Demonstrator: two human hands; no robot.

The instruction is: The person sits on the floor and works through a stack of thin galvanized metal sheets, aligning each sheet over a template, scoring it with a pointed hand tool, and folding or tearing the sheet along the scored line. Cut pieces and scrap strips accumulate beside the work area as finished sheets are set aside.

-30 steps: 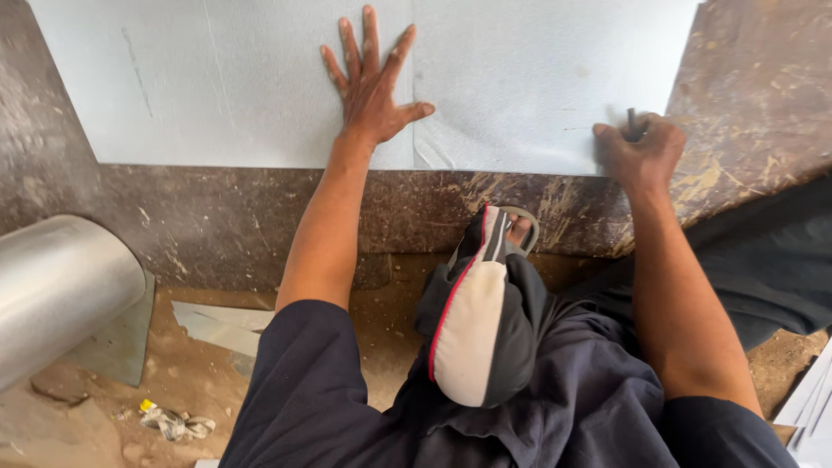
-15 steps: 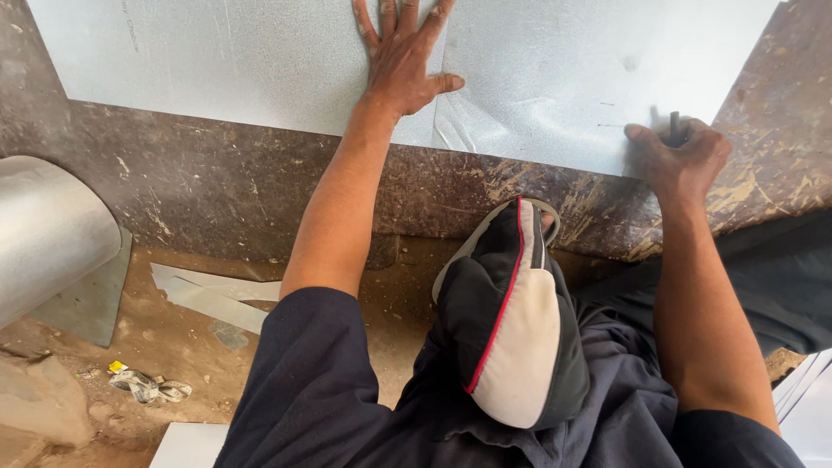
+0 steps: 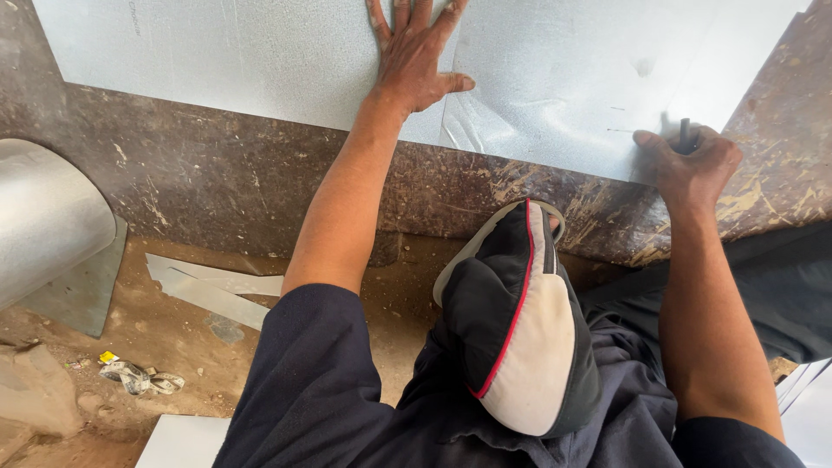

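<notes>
Our left hand (image 3: 414,59) lies flat and open, fingers spread, pressing down on the metal sheet (image 3: 260,61); it grasps nothing. The sheet spreads out under that hand and away to both sides of it, lying on a worn brown board (image 3: 234,182) whose bare edge runs just below the wrist. Near the thumb the sheet shows a creased patch. Our right hand (image 3: 689,165) is clenched around a thin dark tool (image 3: 684,134) whose tip pokes up above the knuckles, and it rests at the sheet's near edge. Below the hands, between our forearms, sits a dark cap (image 3: 520,329). Far left of the left hand stands a metal pipe (image 3: 43,221), with metal strips (image 3: 212,290) on the dirt floor.
</notes>
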